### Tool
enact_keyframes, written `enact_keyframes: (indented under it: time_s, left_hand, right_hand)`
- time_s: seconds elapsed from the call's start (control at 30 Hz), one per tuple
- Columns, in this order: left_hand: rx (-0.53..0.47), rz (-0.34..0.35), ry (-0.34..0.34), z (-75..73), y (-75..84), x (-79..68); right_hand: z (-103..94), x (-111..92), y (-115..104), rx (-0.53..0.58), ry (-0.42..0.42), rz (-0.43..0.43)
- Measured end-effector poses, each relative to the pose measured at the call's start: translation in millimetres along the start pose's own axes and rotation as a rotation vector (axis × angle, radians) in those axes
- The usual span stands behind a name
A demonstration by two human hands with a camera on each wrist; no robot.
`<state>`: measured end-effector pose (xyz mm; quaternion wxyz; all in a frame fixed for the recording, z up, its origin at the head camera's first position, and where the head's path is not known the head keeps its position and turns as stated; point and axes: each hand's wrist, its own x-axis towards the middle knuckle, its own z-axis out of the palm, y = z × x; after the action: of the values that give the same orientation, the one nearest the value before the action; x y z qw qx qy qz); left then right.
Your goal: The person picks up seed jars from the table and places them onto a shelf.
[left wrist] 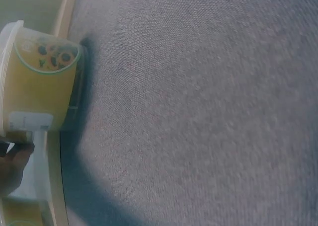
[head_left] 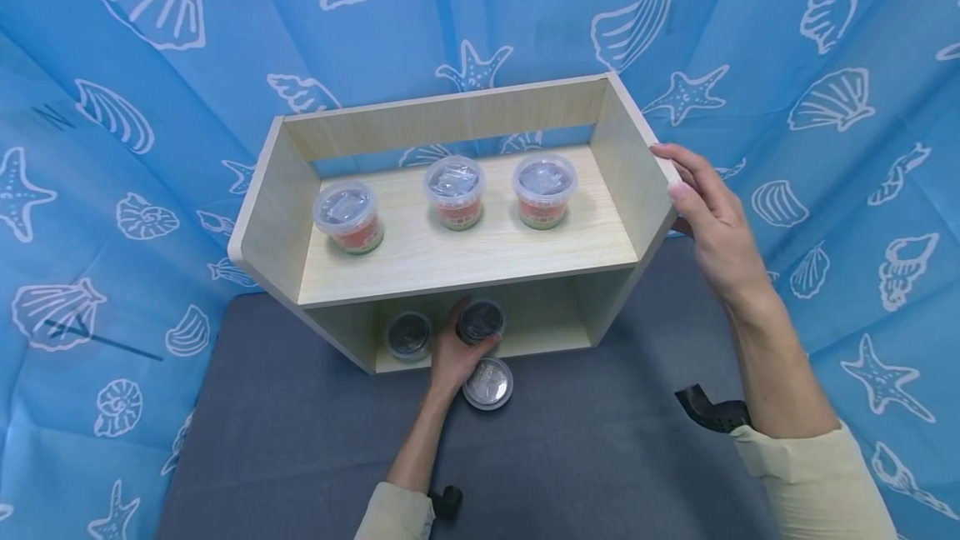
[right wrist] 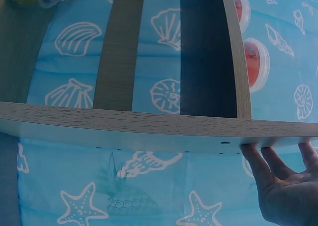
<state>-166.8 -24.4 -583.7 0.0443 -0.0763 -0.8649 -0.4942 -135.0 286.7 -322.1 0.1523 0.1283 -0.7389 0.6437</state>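
In the head view my left hand (head_left: 452, 354) reaches into the lower level of a pale wooden shelf (head_left: 480, 269) and grips a round lidded tub (head_left: 482, 319), thumb along its near side. Another dark-looking lidded tub (head_left: 408, 335) stands just left of that hand. A third tub (head_left: 488, 384) sits on the table in front of the shelf; the left wrist view shows a tub (left wrist: 42, 82) with yellow contents and a fruit print. My right hand (head_left: 711, 227) rests its fingertips against the shelf's right side panel (right wrist: 149, 126).
Three clear-lidded tubs with red contents, at left (head_left: 348, 217), middle (head_left: 455, 192) and right (head_left: 543, 190), stand on the upper level. Behind the shelf hangs a blue shell-print curtain (head_left: 525, 7). A dark grey cloth (head_left: 585, 457) covers the table.
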Motion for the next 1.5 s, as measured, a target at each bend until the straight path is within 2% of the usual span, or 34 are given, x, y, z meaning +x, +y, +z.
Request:
enact_keyframes:
  time_s: [0.17,0.3,0.6,0.9,1.27,1.4,1.5]
  left_hand:
    - [-0.049,-0.028,0.005,1.9,1.4,1.1]
    - [-0.074,-0.023,-0.003,3.6,2.2,1.2]
    - [-0.072,-0.021,-0.026,7.7,2.0,0.5]
    - [-0.089,-0.059,-0.032,10.8,0.5,-1.1]
    - [-0.132,-0.054,-0.065,7.9,0.5,-5.5]
    - [-0.176,-0.074,-0.073,5.3,0.3,-9.8]
    - [-0.245,-0.067,-0.072,2.1,-0.9,-15.0]
  right_hand:
    - [0.2,-0.4,-0.4,-0.026,0.007,0.010]
    - [0.2,-0.3,-0.8,-0.032,0.009,0.008]
    - [0.7,0.4,-0.1,-0.012,0.003,-0.004]
    - [1.3,0.1,0.5,-0.020,0.006,-0.007]
    - [1.8,0.0,0.4,-0.034,0.005,-0.007]
    - [2.0,-0.1,0.3,-0.036,0.008,-0.007]
    - [2.0,0.0,0.2,-0.043,0.010,-0.008]
